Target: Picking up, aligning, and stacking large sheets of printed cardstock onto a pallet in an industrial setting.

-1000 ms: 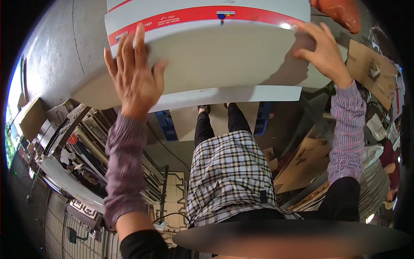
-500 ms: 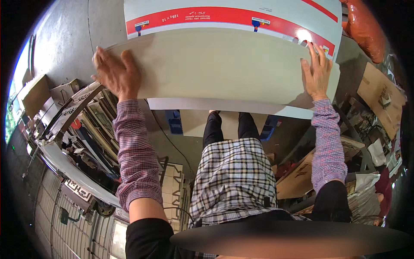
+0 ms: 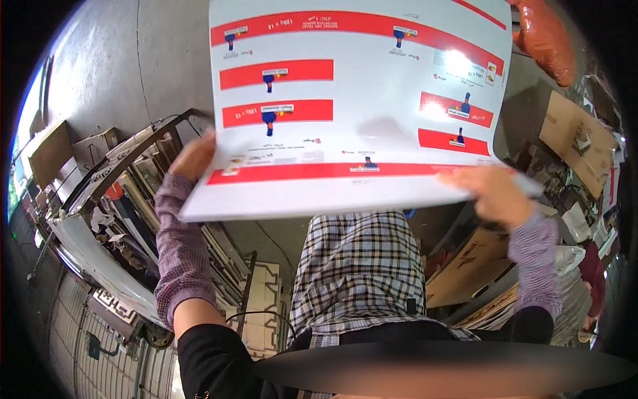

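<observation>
Over the checked apron [image 3: 365, 266], 1 red-and-white printed sheet [image 3: 379, 86] curved between the left hand [image 3: 194, 158], finger grip impossible to tell, and the right hand [image 3: 497, 194], blurred fingers seemingly together; uneven pull risked creasing it.

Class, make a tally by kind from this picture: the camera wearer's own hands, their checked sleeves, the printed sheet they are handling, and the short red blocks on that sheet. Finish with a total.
Hands: 2 (left hand, right hand)
Sleeves: 2
Sheet: 1
Short red blocks: 4
Total: 9
</observation>
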